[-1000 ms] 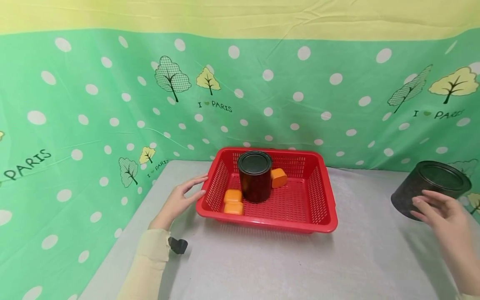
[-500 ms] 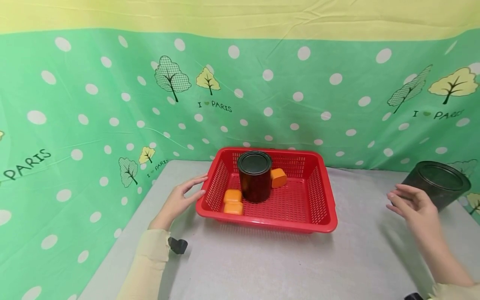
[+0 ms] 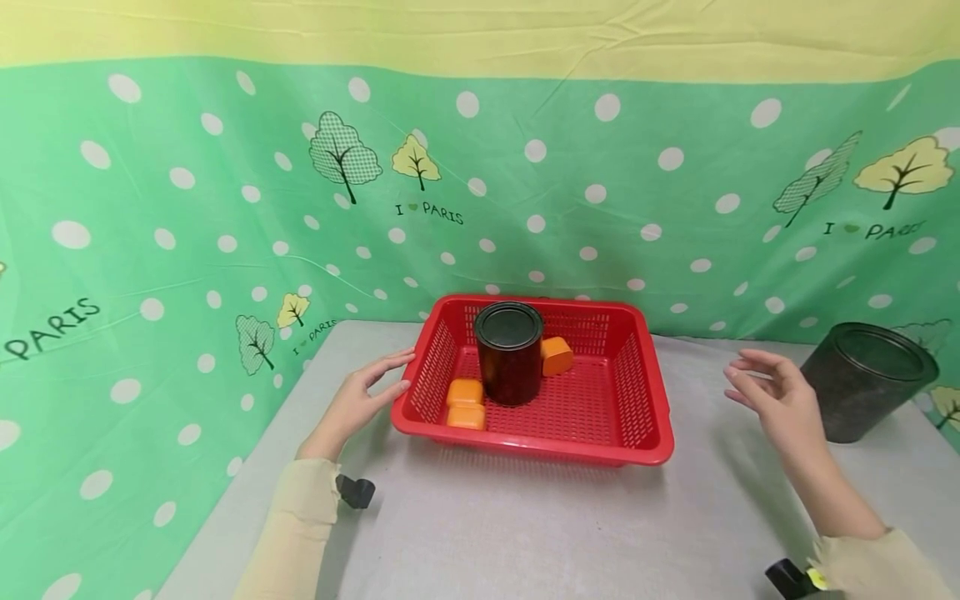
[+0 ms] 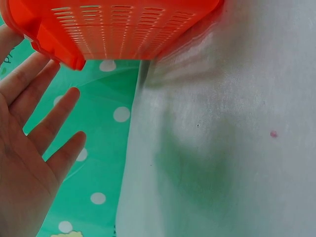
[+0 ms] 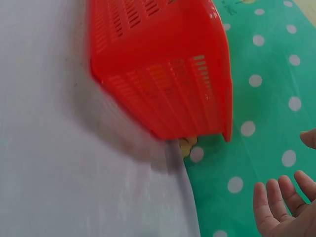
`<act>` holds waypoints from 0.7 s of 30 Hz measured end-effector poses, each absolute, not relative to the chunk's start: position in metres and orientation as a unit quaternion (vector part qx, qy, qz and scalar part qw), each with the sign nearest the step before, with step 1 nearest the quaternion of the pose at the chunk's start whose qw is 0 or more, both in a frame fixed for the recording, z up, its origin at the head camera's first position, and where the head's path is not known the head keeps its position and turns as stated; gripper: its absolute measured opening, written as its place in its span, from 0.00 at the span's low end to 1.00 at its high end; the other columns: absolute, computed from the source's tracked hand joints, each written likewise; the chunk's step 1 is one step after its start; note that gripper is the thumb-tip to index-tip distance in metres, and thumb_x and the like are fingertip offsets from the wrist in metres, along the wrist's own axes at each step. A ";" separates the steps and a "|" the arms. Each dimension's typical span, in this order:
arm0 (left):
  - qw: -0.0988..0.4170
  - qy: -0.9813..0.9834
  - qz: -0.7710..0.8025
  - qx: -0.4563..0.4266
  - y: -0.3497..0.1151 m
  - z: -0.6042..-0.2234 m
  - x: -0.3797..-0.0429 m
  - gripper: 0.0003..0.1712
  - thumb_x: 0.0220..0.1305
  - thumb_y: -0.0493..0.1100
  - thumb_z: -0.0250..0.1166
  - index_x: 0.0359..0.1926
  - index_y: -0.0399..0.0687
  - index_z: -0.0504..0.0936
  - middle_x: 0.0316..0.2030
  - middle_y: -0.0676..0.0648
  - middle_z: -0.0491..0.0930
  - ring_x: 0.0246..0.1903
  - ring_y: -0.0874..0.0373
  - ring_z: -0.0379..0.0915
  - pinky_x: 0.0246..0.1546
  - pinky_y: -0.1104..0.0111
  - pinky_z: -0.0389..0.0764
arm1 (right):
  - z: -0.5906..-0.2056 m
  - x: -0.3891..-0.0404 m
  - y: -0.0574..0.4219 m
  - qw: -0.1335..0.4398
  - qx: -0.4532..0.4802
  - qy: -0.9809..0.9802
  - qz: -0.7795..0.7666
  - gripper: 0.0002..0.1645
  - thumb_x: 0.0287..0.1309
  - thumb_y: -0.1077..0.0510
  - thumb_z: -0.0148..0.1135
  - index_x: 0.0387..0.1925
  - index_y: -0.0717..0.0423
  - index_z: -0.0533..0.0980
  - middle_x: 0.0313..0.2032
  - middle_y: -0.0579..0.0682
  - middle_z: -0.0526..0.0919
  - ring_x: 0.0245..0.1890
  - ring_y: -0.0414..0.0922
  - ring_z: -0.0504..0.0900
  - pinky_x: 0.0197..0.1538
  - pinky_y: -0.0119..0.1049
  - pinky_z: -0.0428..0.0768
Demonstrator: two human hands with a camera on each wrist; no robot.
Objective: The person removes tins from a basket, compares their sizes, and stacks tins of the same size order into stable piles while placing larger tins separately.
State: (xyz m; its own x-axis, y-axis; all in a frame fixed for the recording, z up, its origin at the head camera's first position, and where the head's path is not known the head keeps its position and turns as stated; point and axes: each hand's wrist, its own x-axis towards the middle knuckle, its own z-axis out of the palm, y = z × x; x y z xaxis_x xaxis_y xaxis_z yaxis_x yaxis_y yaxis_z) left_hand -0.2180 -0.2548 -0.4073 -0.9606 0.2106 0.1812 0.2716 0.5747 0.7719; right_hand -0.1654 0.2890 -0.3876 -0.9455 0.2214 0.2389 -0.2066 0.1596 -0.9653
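Note:
A red plastic basket (image 3: 525, 450) with slotted walls stands on the table, also seen in both wrist views. Inside it are a black lidded can (image 3: 512, 358), two orange blocks (image 3: 466, 404) at the front left and another orange block (image 3: 557, 357) behind the can's right side. My left hand (image 3: 355, 410) touches the basket's left rim with fingers extended. In the left wrist view, its fingertips meet the rim. To the right of the basket, my right hand (image 3: 783, 408) hovers with loosely bent fingers and holds nothing. Just beyond it is a wider black can (image 3: 870, 379).
A grey-white cloth (image 3: 570, 533) covers the table. Green dotted fabric (image 3: 600, 200) with printed trees hangs behind and along the left. Black wrist cameras show at the left sleeve (image 3: 288, 533) and the right sleeve (image 3: 885, 567).
My right hand has moved left, away from the wide black can and towards the basket. The left hand, the basket and its contents have stayed in place.

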 end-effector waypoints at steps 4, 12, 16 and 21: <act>0.035 -0.886 -0.442 -0.135 -0.255 -0.408 -0.218 0.29 0.66 0.55 0.66 0.67 0.62 0.75 0.70 0.56 0.71 0.74 0.51 0.59 0.74 0.45 0.61 | -0.385 -0.171 0.278 0.174 0.007 -0.759 0.627 0.17 0.66 0.62 0.62 0.53 0.44 0.71 0.42 0.33 0.76 0.38 0.24 0.81 0.37 0.15 0.82; 0.038 -0.886 -0.441 -0.139 -0.255 -0.408 -0.218 0.29 0.67 0.55 0.66 0.67 0.61 0.75 0.69 0.56 0.71 0.74 0.51 0.60 0.74 0.45 0.61 | -0.373 -0.182 0.256 0.177 0.045 -0.758 0.626 0.18 0.66 0.62 0.61 0.55 0.46 0.71 0.44 0.36 0.76 0.40 0.25 0.81 0.40 0.16 0.82; 0.040 -0.886 -0.441 -0.141 -0.255 -0.409 -0.219 0.28 0.67 0.54 0.66 0.67 0.61 0.75 0.69 0.56 0.72 0.74 0.51 0.60 0.74 0.45 0.62 | -0.366 -0.187 0.244 0.174 0.065 -0.736 0.651 0.18 0.65 0.64 0.62 0.54 0.48 0.72 0.44 0.38 0.77 0.40 0.27 0.82 0.40 0.17 0.83; 0.037 -0.886 -0.441 -0.140 -0.255 -0.408 -0.218 0.29 0.67 0.55 0.66 0.67 0.61 0.75 0.70 0.56 0.71 0.74 0.51 0.60 0.74 0.44 0.62 | -0.356 -0.193 0.228 0.159 0.081 -0.713 0.678 0.17 0.65 0.64 0.61 0.53 0.49 0.72 0.44 0.40 0.78 0.40 0.29 0.82 0.42 0.19 0.84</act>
